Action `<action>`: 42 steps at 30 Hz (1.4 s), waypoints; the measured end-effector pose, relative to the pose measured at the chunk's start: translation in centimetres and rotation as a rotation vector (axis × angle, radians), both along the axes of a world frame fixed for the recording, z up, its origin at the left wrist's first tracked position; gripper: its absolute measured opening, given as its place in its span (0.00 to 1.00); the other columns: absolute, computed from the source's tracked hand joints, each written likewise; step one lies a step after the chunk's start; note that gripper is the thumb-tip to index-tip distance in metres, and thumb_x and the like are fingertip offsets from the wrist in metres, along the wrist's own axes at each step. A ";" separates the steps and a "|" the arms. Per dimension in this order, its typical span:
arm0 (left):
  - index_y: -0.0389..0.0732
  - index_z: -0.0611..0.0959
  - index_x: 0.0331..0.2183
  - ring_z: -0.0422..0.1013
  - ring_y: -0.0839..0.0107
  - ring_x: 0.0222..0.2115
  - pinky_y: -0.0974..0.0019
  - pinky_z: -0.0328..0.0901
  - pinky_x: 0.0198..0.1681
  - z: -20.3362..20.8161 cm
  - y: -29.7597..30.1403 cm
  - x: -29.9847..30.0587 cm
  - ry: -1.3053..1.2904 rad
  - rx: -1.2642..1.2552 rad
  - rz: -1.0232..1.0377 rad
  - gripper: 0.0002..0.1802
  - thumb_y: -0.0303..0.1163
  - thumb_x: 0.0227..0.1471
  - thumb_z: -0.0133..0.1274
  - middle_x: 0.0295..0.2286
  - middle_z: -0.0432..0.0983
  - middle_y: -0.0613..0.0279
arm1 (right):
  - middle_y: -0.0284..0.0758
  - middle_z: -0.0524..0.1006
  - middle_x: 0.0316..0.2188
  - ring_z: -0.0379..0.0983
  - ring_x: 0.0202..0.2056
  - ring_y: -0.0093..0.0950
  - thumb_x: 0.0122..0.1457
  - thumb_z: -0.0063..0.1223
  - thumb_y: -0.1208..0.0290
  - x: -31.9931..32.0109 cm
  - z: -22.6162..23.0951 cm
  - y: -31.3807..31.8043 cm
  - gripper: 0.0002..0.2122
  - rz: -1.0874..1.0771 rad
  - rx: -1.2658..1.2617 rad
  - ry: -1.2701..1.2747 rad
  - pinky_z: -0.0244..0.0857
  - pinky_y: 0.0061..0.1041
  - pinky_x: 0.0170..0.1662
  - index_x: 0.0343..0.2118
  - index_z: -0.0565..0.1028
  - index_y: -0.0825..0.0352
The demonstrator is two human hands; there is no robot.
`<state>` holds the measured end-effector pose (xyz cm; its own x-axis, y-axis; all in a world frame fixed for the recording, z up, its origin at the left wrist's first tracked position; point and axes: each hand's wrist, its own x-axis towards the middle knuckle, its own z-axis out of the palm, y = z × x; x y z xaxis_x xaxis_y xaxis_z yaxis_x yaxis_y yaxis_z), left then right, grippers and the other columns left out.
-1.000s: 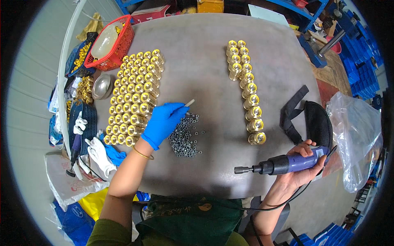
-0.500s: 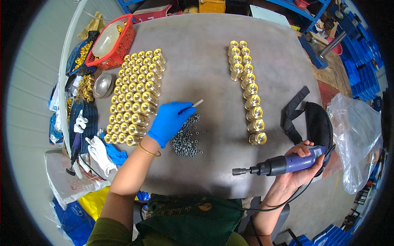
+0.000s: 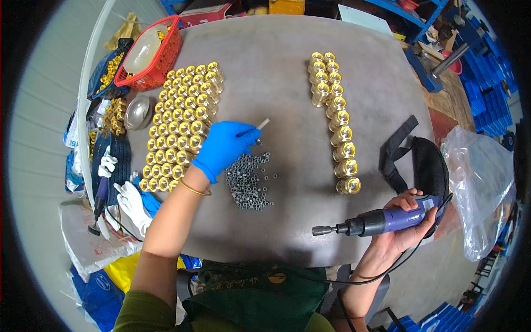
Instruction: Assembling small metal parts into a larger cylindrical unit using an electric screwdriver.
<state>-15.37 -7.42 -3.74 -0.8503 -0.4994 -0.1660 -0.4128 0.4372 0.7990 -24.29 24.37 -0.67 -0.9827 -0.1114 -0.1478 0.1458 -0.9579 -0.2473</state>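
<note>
Here's the broad grey table (image 3: 271, 72), filling most of the space in front of the worker, and slumped beyond its right edge is a big clear plastic bag (image 3: 480, 188). Over on the left stands the block of brass fittings (image 3: 182, 114), upright in close rows, yellow rims up, with the red basket (image 3: 166, 60) just beyond its far corner. Across on the right, well apart from that block, runs a narrower line of brass fittings (image 3: 341, 118), doubled at the far end and single file toward the worker. Near its close end, a black pouch (image 3: 430, 166) with a strap lies by the table's right side. And look at the purple power driver (image 3: 395, 219): the bare right hand (image 3: 399, 239) has it firmly wrapped, fingers over the body, socket end pointing left above the near part of the table. Now the left hand (image 3: 224, 145), blue-gloved, is over the table between the two groups, close by the block. Just below it spreads the pile of small metal nuts (image 3: 246, 185), loose and scattered at the edges. Smallest of all, a pale rod (image 3: 264, 123) is pinched in those gloved fingertips, one end poking out up and to the right.
</note>
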 end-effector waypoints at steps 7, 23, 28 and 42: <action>0.38 0.80 0.31 0.71 0.67 0.18 0.67 0.65 0.24 -1.5 0.3 0.2 0.079 -0.176 -0.104 0.13 0.37 0.45 0.53 0.20 0.75 0.51 | 0.40 0.66 0.30 0.64 0.25 0.23 0.51 0.51 0.62 0.1 0.2 -0.4 0.18 0.023 -0.005 0.002 0.63 0.18 0.28 0.35 0.64 0.73; 0.38 0.77 0.24 0.60 0.78 0.19 0.72 0.58 0.24 4.2 -5.1 7.5 0.027 -0.309 0.205 0.09 0.33 0.42 0.56 0.17 0.66 0.65 | 0.37 0.66 0.29 0.64 0.25 0.23 0.50 0.52 0.62 -0.3 1.0 -1.2 0.18 0.055 -0.034 -0.020 0.63 0.18 0.27 0.36 0.62 0.72; 0.38 0.76 0.24 0.62 0.76 0.19 0.70 0.59 0.24 2.5 -5.5 8.4 0.104 -0.350 0.200 0.10 0.35 0.43 0.56 0.17 0.68 0.63 | 0.38 0.66 0.29 0.64 0.25 0.23 0.50 0.52 0.63 -0.1 1.2 -1.7 0.18 0.098 -0.007 -0.001 0.63 0.18 0.27 0.36 0.63 0.72; 0.40 0.71 0.38 0.67 0.52 0.30 0.58 0.63 0.32 2.3 -3.7 8.2 -0.021 -0.804 -0.102 0.25 0.37 0.35 0.60 0.29 0.69 0.50 | 0.37 0.67 0.28 0.64 0.24 0.23 0.51 0.51 0.62 0.3 1.3 -1.6 0.17 0.075 0.020 -0.022 0.63 0.19 0.27 0.35 0.63 0.71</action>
